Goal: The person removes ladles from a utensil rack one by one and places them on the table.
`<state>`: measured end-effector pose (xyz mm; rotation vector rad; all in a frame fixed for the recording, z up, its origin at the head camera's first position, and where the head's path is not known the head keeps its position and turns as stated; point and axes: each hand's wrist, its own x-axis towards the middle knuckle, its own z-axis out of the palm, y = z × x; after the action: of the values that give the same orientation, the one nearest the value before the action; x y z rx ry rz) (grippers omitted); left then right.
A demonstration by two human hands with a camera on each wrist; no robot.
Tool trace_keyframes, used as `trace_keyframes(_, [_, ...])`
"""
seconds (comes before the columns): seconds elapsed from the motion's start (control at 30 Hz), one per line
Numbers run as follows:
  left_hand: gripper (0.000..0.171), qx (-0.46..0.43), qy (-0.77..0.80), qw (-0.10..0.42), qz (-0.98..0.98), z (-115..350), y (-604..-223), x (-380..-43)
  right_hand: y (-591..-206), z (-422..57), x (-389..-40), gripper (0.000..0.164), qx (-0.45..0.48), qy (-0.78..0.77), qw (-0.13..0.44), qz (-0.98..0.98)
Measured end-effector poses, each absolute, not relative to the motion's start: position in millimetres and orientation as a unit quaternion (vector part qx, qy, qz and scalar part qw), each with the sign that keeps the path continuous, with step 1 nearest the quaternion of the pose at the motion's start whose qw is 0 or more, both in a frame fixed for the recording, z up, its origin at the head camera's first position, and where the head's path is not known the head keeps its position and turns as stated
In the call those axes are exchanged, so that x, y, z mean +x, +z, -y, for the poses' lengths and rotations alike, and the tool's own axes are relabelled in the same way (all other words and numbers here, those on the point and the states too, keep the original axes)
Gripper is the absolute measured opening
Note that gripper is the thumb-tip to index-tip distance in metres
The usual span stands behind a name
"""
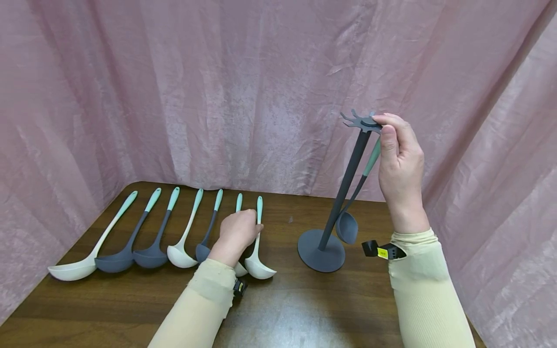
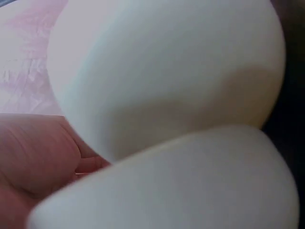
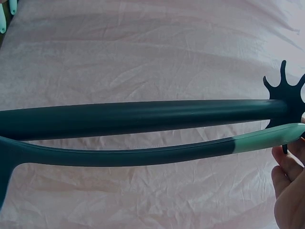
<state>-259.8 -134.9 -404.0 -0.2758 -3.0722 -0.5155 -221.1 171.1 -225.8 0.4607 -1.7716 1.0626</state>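
My left hand is over the right end of a row of ladles, fingers curled, with the thumb across the handle of the rightmost white ladle. Another white ladle is partly hidden beneath this hand. Two white bowls fill the left wrist view, one overlapping the other. At the top of a dark grey utensil stand, my right hand pinches the mint handle end of a dark grey ladle. Its fingertips lie over the stand's hooked rack. Thumb and fingers hide how the handle's end meets a hook.
Further left in the row lie white ladles and dark grey ladles, all with mint handles pointing to the back. The wooden table ends at pink curtains behind and at the sides.
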Motion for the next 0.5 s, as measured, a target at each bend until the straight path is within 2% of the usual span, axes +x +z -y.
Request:
trace_keyframes(0.23, [0.021,-0.093,-0.171,0.025,0.981,131.7,-392.3,-252.6,-226.1,-170.9,-220.3,0.028,0.189,0.433,0.492,0.731])
trace_keyframes(0.5, [0.031,-0.104,-0.171,0.052,0.978,127.5,-374.6,-240.0,-225.6,-167.2,-217.6,0.03,0.184,0.436,0.499,0.726])
